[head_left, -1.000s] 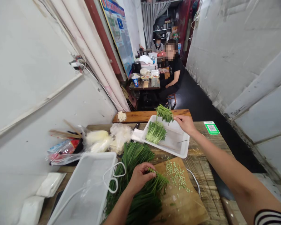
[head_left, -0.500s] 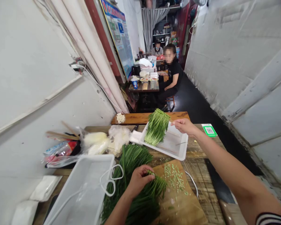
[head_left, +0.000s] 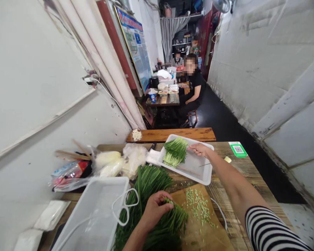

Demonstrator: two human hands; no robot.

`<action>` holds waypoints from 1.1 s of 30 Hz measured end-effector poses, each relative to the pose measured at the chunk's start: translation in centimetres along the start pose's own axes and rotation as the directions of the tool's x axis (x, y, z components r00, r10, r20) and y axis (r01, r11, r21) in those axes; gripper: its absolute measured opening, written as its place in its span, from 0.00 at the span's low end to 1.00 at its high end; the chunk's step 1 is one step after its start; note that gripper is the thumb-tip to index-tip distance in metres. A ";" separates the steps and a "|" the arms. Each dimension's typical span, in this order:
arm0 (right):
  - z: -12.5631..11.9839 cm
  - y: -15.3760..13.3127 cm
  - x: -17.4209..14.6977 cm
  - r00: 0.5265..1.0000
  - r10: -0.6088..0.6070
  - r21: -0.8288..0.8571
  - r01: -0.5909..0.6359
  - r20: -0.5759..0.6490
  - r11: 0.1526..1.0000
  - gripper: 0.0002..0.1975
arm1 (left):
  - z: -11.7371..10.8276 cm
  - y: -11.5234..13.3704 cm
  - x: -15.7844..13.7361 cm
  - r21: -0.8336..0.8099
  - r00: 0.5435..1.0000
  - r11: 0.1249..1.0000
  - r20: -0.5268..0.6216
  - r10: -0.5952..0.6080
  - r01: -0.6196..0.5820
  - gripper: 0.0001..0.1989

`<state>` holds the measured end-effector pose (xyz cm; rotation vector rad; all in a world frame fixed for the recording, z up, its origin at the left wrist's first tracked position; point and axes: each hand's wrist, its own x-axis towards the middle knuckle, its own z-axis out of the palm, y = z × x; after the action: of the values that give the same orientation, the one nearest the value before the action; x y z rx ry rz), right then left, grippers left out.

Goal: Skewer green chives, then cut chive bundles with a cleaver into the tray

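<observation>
My right hand reaches over a white tray. Its fingers are closed on the stick end of a chive skewer, whose green stalks lie in the tray's left part. Lower down, my left hand pinches some chives at the left edge of a wooden cutting board. Beneath and behind this hand spreads a large heap of long dark green chives. Small chopped chive bits are scattered over the board.
An empty-looking white bin with a white cord stands at left. Bagged pale vegetables and a knife lie behind. Thin skewers lie right of the board, beyond which is a QR card. A person sits farther back.
My right hand has lowered the chive skewer from above the tray down into it. The left hand keeps its pinch on the chives. The view has shifted slightly.
</observation>
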<state>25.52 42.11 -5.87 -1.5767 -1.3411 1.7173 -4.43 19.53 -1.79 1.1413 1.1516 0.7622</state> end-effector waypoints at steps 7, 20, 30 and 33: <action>1.1 0.9 3.3 0.968 -0.122 -0.227 0.072 -0.218 0.971 0.14 | 1.1 -0.6 0.1 -0.013 1.000 1.000 0.012 -0.022 0.022 0.14; 5.2 -1.8 -10.8 0.930 -0.323 -0.468 0.368 0.176 0.804 0.20 | 2.0 3.0 3.5 0.133 0.989 0.988 -0.110 0.096 -0.081 0.11; 9.8 2.0 -15.9 0.912 -0.410 -0.264 0.402 0.026 0.877 0.18 | 2.0 6.3 8.6 0.093 0.993 0.990 -0.053 0.108 -0.103 0.18; 9.3 2.4 -14.3 0.924 -0.378 -0.198 0.359 -0.065 0.912 0.20 | 1.1 6.3 10.4 0.076 0.982 0.995 -0.172 0.075 -0.063 0.18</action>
<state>21.07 25.94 -2.01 -1.3705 -1.6592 1.2996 -0.01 30.53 1.17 1.1958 1.2993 0.8955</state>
